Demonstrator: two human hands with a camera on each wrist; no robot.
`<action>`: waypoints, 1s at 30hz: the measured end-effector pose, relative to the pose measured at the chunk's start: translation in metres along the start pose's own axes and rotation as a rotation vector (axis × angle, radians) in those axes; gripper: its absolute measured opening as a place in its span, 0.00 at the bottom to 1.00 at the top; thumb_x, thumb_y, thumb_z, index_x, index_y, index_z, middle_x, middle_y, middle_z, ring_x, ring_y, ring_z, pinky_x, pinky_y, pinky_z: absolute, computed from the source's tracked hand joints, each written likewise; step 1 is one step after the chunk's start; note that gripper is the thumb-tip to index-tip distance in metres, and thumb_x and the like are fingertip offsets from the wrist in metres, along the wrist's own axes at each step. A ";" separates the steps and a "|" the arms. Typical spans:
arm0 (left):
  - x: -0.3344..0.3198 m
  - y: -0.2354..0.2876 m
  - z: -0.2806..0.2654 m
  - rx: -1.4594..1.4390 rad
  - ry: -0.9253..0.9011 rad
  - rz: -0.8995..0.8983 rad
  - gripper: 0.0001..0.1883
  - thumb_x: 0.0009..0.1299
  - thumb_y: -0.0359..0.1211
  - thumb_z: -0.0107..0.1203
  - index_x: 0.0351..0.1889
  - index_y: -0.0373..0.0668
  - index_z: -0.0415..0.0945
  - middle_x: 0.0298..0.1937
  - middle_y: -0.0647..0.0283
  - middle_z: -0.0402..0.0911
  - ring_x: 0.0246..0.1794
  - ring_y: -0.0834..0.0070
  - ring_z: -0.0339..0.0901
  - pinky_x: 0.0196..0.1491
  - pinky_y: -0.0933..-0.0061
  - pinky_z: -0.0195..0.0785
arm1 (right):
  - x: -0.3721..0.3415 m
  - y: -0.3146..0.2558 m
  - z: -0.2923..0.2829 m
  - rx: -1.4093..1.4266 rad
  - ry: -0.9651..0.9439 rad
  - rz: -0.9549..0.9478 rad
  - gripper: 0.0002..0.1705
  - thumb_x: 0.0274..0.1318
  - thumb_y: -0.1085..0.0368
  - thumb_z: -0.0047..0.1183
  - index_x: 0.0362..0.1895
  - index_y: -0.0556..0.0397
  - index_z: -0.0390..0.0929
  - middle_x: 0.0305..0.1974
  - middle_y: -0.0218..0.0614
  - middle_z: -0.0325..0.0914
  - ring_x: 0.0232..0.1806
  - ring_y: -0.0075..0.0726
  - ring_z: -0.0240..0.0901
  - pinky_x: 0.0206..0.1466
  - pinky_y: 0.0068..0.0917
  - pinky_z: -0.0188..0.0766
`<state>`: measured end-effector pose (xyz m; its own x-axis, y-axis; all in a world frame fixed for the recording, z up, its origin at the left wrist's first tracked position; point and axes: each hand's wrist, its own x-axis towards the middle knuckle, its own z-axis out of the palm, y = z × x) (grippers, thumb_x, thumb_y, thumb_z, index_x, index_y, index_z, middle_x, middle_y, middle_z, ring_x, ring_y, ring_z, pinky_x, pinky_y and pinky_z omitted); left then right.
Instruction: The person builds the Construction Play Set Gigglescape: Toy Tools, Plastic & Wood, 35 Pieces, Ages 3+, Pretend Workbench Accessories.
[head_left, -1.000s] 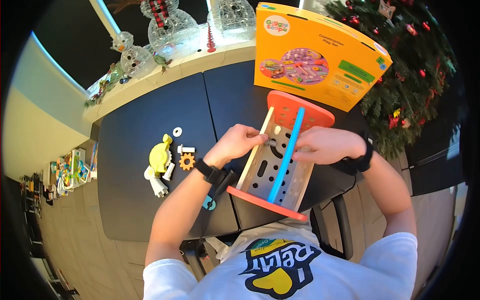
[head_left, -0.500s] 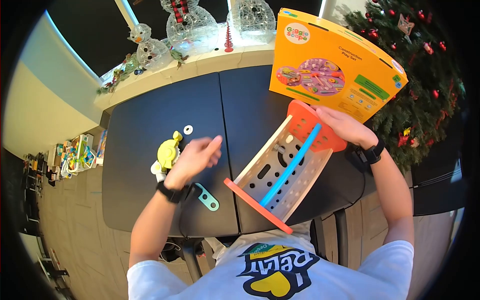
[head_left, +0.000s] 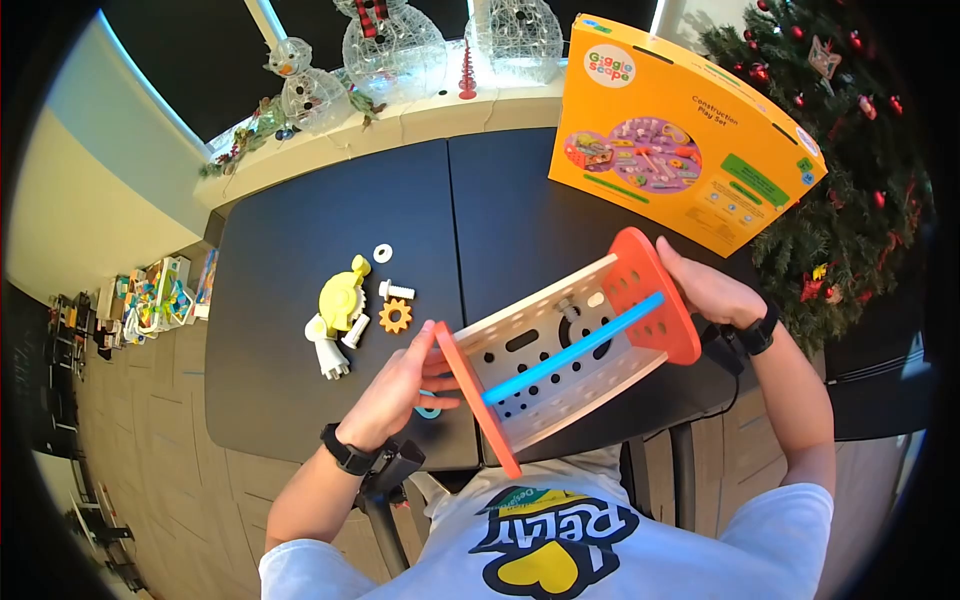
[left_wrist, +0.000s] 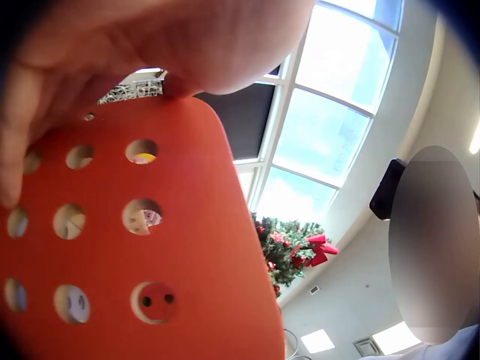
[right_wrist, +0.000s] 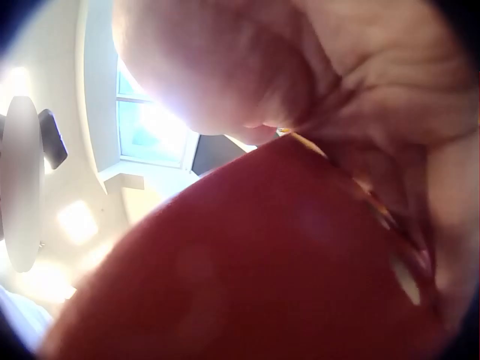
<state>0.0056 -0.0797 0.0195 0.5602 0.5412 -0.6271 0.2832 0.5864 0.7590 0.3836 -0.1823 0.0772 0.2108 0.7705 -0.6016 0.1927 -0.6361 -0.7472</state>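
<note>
Between the two hands is a toy toolbox (head_left: 545, 345) with pale perforated sides, red end panels and a blue handle bar (head_left: 575, 350). My left hand (head_left: 395, 395) grips the left end panel (head_left: 475, 400), thumb at its top edge. The left wrist view shows the fingers over that panel's holed face (left_wrist: 202, 225). At the other end, my right hand (head_left: 710, 285) holds the right end panel (head_left: 655, 295), its palm along the outside and some fingers hidden. A grey bolt (head_left: 567, 309) sticks through a long side, near a black curved slot.
Left on the dark table (head_left: 300, 240) lie a yellow-green toy saw (head_left: 342, 300), a white washer (head_left: 382, 253), white bolts (head_left: 398, 291), an orange gear (head_left: 395, 316) and a whitish piece (head_left: 330, 355). A teal strip (head_left: 428, 408) shows below my left hand. The yellow box (head_left: 640, 100) stands behind.
The right hand went from inside the toolbox to its right end panel. The left hand left the side, swung left, then came back onto the left panel. The toolbox has turned and tilted.
</note>
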 end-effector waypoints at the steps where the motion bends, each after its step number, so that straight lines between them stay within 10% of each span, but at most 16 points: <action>1: -0.002 0.009 0.004 0.007 0.017 0.019 0.39 0.82 0.62 0.35 0.65 0.35 0.74 0.63 0.46 0.80 0.60 0.56 0.82 0.59 0.53 0.78 | -0.001 0.000 -0.001 -0.205 -0.026 -0.116 0.48 0.77 0.29 0.21 0.61 0.59 0.77 0.49 0.43 0.83 0.48 0.37 0.76 0.59 0.36 0.72; 6: -0.001 0.035 0.006 -0.031 0.169 0.203 0.32 0.83 0.57 0.41 0.61 0.36 0.78 0.57 0.52 0.84 0.59 0.66 0.81 0.60 0.59 0.76 | -0.003 0.003 -0.007 -0.106 -0.055 -0.194 0.43 0.79 0.33 0.24 0.71 0.54 0.69 0.58 0.37 0.79 0.55 0.31 0.78 0.59 0.31 0.76; 9: 0.000 0.045 0.000 0.027 0.107 0.442 0.31 0.83 0.49 0.44 0.71 0.31 0.69 0.63 0.53 0.80 0.63 0.68 0.78 0.66 0.63 0.70 | -0.002 0.011 0.001 0.203 -0.047 -0.331 0.42 0.80 0.35 0.26 0.79 0.54 0.56 0.73 0.40 0.67 0.71 0.35 0.69 0.69 0.37 0.72; 14: 0.009 0.051 -0.011 0.119 0.023 0.730 0.36 0.80 0.37 0.50 0.81 0.31 0.51 0.73 0.53 0.72 0.72 0.69 0.70 0.75 0.64 0.60 | -0.004 0.004 0.013 0.448 -0.017 -0.583 0.39 0.81 0.42 0.35 0.79 0.57 0.56 0.71 0.39 0.69 0.70 0.30 0.68 0.71 0.34 0.67; 19: 0.022 0.037 -0.021 0.080 -0.115 0.745 0.45 0.68 0.21 0.60 0.83 0.35 0.49 0.87 0.57 0.45 0.84 0.65 0.50 0.79 0.59 0.55 | 0.007 0.018 0.015 0.385 -0.001 -0.672 0.43 0.75 0.51 0.53 0.81 0.61 0.51 0.73 0.41 0.67 0.71 0.32 0.67 0.73 0.33 0.63; 30: 0.032 0.003 -0.012 0.187 -0.064 0.833 0.48 0.60 0.08 0.61 0.80 0.47 0.60 0.87 0.62 0.43 0.84 0.65 0.49 0.78 0.54 0.61 | 0.040 0.081 0.010 0.358 -0.088 -0.672 0.56 0.59 0.75 0.65 0.84 0.56 0.42 0.77 0.45 0.61 0.76 0.41 0.62 0.77 0.37 0.58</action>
<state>0.0149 -0.0537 -0.0006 0.6839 0.7129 0.1549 -0.1196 -0.1000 0.9878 0.3980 -0.2027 -0.0105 0.0783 0.9969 0.0051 -0.0732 0.0109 -0.9973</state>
